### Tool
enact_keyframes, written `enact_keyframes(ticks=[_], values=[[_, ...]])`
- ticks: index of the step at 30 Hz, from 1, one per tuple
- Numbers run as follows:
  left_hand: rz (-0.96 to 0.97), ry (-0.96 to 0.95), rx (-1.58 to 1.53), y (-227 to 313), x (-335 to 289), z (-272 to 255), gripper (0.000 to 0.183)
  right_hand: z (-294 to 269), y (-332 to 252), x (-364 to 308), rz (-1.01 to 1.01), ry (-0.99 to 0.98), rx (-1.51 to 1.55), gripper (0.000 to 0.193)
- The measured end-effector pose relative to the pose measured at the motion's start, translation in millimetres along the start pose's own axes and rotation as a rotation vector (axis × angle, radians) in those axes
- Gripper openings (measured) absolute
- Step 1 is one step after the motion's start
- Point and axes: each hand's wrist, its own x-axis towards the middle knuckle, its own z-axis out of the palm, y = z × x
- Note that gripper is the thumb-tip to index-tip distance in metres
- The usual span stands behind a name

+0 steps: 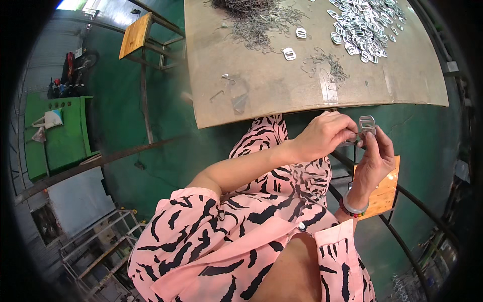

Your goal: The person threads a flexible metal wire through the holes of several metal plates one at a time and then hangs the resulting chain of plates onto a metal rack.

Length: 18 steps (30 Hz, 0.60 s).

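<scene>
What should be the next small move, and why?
Perhaps steady the metal buckle in the right hand and bring the left hand to its lower end, because the left hand pinches close beside it; what it pinches is too small to tell.

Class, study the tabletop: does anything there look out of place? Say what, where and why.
Two metal buckles lie apart from the buckle pile, closer to the wire heap. Two wire pieces lie singly toward the table's near left corner. They look like strays; nothing appears clearly damaged.
</scene>
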Motion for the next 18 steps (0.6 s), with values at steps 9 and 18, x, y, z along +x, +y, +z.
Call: enact_keyframes(ticks=[9, 18], values=[[0.037, -0.009, 0.649, -109, 29, -82, 0.013, -5, 9, 1, 0.063, -0.041, 0.044, 0.020], [0.203, -0.261, 0.922, -138, 50, -95, 0.006, -1, 9, 6, 0.137, -0.057, -0.065, 0.018]])
